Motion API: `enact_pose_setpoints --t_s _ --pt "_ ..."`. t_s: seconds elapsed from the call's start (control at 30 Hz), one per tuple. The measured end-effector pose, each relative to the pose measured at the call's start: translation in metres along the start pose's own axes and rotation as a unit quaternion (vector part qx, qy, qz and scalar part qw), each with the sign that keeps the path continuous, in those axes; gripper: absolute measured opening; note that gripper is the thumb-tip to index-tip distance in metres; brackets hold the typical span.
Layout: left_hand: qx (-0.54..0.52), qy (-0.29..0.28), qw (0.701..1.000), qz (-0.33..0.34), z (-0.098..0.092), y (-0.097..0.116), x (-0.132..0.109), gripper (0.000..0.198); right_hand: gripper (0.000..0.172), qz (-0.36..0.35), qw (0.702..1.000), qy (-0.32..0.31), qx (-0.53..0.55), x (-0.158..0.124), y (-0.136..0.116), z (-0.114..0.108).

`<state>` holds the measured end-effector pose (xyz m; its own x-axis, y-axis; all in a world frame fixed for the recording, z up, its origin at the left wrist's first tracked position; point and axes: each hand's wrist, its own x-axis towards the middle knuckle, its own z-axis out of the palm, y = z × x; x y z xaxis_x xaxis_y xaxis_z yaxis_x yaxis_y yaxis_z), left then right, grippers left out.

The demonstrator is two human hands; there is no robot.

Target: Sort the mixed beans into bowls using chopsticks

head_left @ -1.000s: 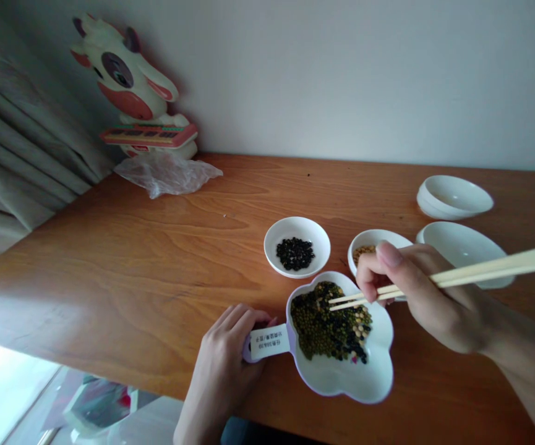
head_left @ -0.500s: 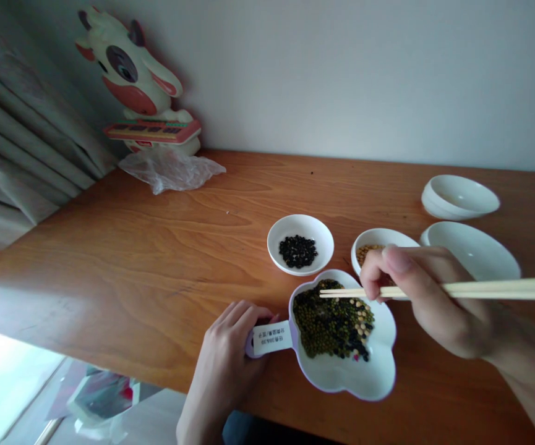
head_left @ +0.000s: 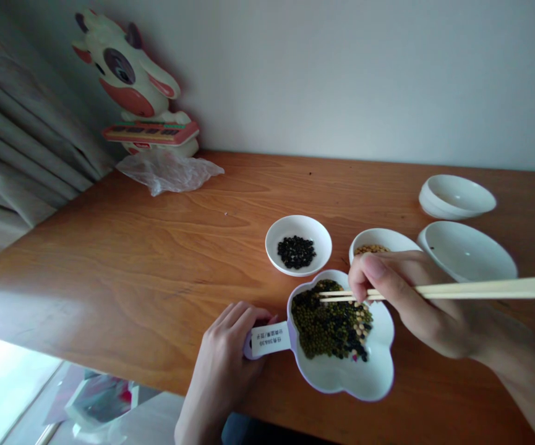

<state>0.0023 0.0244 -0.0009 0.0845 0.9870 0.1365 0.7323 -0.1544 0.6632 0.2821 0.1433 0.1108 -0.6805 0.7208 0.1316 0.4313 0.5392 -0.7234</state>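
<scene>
My left hand (head_left: 230,346) is closed around the handle of a white flower-shaped bowl (head_left: 364,377) with a lilac rim and a printed label (head_left: 271,339). Mixed beans (head_left: 327,334), mostly green with black and pale ones, lie in it. Held in my right hand (head_left: 406,296) is a pair of chopsticks (head_left: 480,289), their tips down among the beans near the bowl's far left side. Whether a bean is between the tips I cannot tell. Behind the flower-shaped bowl stands a small white bowl (head_left: 274,238) of black beans (head_left: 296,252). My right hand partly hides another bowl (head_left: 378,235) holding yellowish beans (head_left: 370,248).
Two more white bowls (head_left: 471,253) (head_left: 462,196) stand at the right of the wooden table (head_left: 123,266). A cow-shaped toy keyboard (head_left: 151,133) and a crumpled plastic bag (head_left: 172,173) are at the back left, near a curtain (head_left: 21,148).
My right hand has shifted slightly left, and the chopsticks' tips are now a little apart, where they were closer together. My left hand keeps its hold on the handle.
</scene>
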Motion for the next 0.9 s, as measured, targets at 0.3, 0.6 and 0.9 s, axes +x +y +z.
enact_pose_setpoints --t_s 0.3,0.6,0.9 --pt "0.016 0.009 1.0 0.013 -0.001 0.002 0.002 0.017 0.056 -0.011 0.999 -0.016 0.027 0.002 -0.006 0.009" --pt "0.018 0.003 1.0 0.012 0.0 0.0 0.001 0.018 0.056 0.069 0.997 0.0 -0.028 -0.011 0.012 -0.02" --pt "0.028 0.01 0.999 0.014 0.0 0.001 0.001 0.017 0.054 0.009 0.998 -0.055 -0.004 0.001 -0.008 0.002"
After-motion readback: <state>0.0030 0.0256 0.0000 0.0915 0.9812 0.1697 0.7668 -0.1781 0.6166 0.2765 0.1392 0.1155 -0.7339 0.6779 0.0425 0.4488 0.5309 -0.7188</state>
